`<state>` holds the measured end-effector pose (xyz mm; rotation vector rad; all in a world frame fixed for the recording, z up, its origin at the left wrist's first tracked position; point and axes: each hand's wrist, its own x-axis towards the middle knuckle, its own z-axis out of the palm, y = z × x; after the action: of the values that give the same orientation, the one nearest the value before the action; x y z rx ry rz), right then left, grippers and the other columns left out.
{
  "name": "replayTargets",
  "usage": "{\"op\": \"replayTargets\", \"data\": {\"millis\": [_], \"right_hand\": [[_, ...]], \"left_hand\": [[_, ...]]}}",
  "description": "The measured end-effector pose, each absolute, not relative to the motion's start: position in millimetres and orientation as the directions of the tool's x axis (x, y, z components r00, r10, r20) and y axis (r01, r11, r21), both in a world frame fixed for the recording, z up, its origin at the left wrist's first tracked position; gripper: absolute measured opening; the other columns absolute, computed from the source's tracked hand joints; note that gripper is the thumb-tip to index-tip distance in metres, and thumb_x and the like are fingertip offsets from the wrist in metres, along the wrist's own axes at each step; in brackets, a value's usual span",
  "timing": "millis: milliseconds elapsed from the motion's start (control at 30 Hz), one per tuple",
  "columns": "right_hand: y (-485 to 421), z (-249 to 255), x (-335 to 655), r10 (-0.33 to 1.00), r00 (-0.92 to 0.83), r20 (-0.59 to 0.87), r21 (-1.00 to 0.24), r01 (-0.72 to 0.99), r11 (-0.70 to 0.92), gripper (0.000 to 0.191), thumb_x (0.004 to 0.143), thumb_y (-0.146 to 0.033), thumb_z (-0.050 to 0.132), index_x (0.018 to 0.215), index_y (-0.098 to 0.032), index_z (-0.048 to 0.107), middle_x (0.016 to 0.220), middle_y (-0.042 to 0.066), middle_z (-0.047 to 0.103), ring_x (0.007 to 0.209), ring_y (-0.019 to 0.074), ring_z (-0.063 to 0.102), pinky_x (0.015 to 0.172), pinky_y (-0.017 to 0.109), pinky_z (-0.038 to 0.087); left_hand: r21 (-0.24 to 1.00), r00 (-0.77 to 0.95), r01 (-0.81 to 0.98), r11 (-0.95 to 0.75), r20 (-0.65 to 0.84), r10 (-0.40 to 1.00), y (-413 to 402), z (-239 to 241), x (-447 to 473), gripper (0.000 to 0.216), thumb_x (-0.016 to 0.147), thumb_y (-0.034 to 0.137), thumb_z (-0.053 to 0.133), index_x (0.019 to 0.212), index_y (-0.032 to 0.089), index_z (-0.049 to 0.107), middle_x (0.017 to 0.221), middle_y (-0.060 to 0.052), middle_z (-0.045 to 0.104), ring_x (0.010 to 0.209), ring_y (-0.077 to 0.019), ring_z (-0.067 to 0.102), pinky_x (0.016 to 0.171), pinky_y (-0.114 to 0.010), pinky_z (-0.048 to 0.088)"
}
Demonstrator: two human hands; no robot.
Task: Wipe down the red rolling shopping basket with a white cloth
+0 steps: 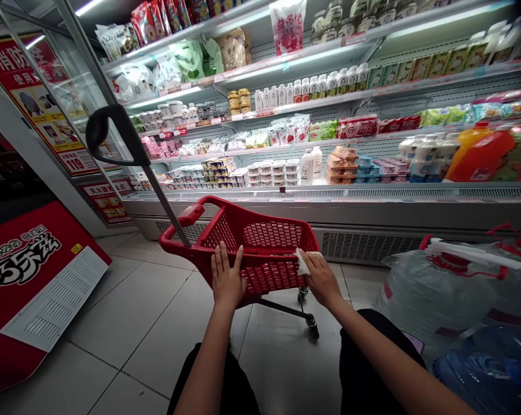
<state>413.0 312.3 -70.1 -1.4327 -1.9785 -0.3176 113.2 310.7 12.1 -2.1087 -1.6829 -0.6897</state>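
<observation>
A red plastic shopping cart [260, 275] on small dark wheels stands in front of me, side-on, with a grey pole and black handle [126, 135] rising at its left. My left hand [228, 276] lies with fingers stretched out against the near side of the basket, by its rim. At the basket's right corner my right hand [322, 278] presses a white wipe [302, 264] to the red plastic. The wipe is bunched under the fingers, so part of it is hidden.
Beyond the cart runs a refrigerated display shelf [282, 193] stocked with dairy goods and drinks. Large clear water jugs [433, 282] and a blue bottle [494, 363] stand close on my right. A red freezer cabinet [40, 288] is at the left. The floor [143, 317] is tiled.
</observation>
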Motion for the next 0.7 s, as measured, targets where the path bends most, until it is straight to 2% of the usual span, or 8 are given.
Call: {"op": "replayTargets", "data": {"millis": [67,133,233,333,400,567,700], "right_hand": [[306.0,-67.9,389.8,0.744,-0.162,0.649,-0.181,0.916,0.358,0.079,0.091,-0.012,0.044,0.166,-0.019,0.021,0.154,0.012,0.053,0.139,0.032,0.047,0.12,0.054,0.036],[299.1,-63.9,370.9,0.746,-0.188,0.638,-0.175,0.909,0.379,0.083,0.087,-0.009,0.046,0.165,-0.018,0.022,0.157,0.011,0.05,0.141,0.0316,0.045,0.12,0.053,0.037],[287.2,-57.9,361.6,0.744,-0.289,0.603,-0.182,0.858,0.481,0.087,0.083,-0.005,0.05,0.165,-0.02,0.024,0.159,0.009,0.049,0.142,0.0285,0.045,0.12,0.051,0.04],[275.0,-58.3,373.3,0.705,-0.404,0.583,-0.203,0.768,0.608,0.088,0.082,-0.001,0.047,0.164,-0.023,0.026,0.158,0.007,0.05,0.144,0.0251,0.047,0.119,0.048,0.044],[269.3,-62.4,386.4,0.663,-0.477,0.578,-0.191,0.71,0.677,0.086,0.083,0.001,0.044,0.164,-0.023,0.028,0.157,0.007,0.051,0.145,0.0232,0.047,0.12,0.048,0.044],[280.0,-69.2,423.1,0.552,-0.648,0.525,-0.102,0.596,0.797,0.072,0.092,0.0,0.04,0.16,-0.023,0.035,0.155,0.006,0.054,0.146,0.0183,0.047,0.126,0.049,0.035],[314.8,-63.3,455.3,0.58,-0.637,0.508,-0.066,0.642,0.764,0.061,0.098,-0.006,0.04,0.155,-0.025,0.044,0.152,0.006,0.057,0.143,0.0179,0.05,0.125,0.049,0.036]], "left_hand": [[0.056,0.167,0.97,-0.236,0.555,0.815,309.3,4.1,127.6,0.099,0.071,0.015,0.075,0.161,0.028,0.035,0.175,-0.009,-0.002,0.159,-0.0427,0.003,0.128,-0.063,0.014],[0.077,0.221,0.95,-0.302,0.517,0.827,305.6,-7.5,148.0,0.099,0.072,0.018,0.076,0.161,0.033,0.035,0.175,-0.006,0.001,0.159,-0.0433,0.005,0.127,-0.064,0.015],[0.119,0.244,0.928,-0.353,0.521,0.818,299.6,-25.2,175.5,0.087,0.083,0.027,0.072,0.161,0.036,0.034,0.175,-0.006,-0.002,0.159,-0.0415,0.009,0.126,-0.062,0.02],[0.175,0.147,0.941,-0.29,0.559,0.816,297.6,-34.8,182.7,0.068,0.096,0.034,0.059,0.16,0.029,0.038,0.175,-0.011,-0.003,0.159,-0.0402,0.01,0.126,-0.062,0.02],[0.205,0.101,0.944,-0.257,0.565,0.819,297.6,-36.0,177.0,0.062,0.1,0.041,0.052,0.159,0.024,0.041,0.175,-0.015,0.001,0.16,-0.0401,0.009,0.125,-0.064,0.02],[0.263,-0.005,0.95,-0.167,0.547,0.837,292.6,-32.8,164.7,0.074,0.099,0.059,0.049,0.153,0.009,0.046,0.172,-0.025,0.009,0.159,-0.042,0.008,0.126,-0.064,0.016],[0.282,-0.043,0.949,-0.138,0.552,0.833,286.7,-32.9,167.8,0.086,0.092,0.064,0.057,0.151,0.003,0.045,0.171,-0.029,0.006,0.159,-0.045,0.006,0.126,-0.066,0.013]]}}
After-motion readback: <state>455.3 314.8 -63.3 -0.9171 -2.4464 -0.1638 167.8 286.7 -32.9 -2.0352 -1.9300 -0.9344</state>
